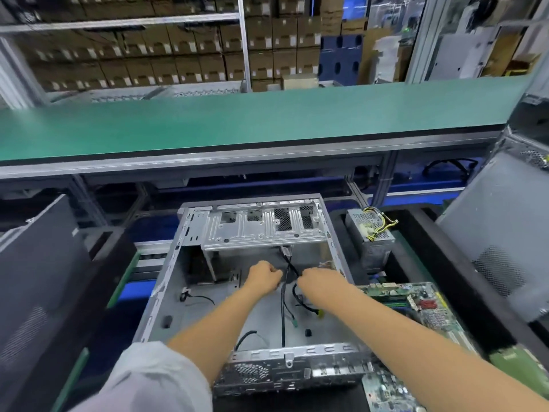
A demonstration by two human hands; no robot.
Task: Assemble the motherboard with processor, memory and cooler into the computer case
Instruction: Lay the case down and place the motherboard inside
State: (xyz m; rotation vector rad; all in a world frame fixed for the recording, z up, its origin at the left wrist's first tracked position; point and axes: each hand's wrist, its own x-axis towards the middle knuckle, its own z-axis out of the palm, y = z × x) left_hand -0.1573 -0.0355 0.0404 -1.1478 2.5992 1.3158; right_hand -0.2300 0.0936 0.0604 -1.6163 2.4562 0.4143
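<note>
Open grey sheet-metal computer case point(166, 292) lies flat, open side up, below the camera. Both forearms reach into it from the near edge.

Left hand point(263, 276): fingers curled under, knuckles up, just left of the black cable bundle point(283, 295) that hangs from the perforated silver drive cage point(261, 227) at the far end of the case. Grip looks pressed together; whether it pinches a cable, cannot tell, since the fingertips are hidden and the frame is motion-blurred.

Right hand point(319, 282): fingers curled down onto the same black cables at the point where they loop, just right of the left grip. The cable passes under the fingers; grip appears to pinch it.

Between the two grips the main cable runs toward the near wall of the case. A green connector point(294, 324) and a yellow connector point(320, 313) lie on the case floor nearer the camera than the grips.

Green circuit motherboard point(427, 304): outside the case, right of the right grip, under the right forearm, resting at the case's right wall.

Grey metal power supply box with yellow and black wires point(371, 233): beyond and right of the right grip, outside the case.

Long green-topped tabletop point(237, 123) runs across, well beyond both grips.
</note>
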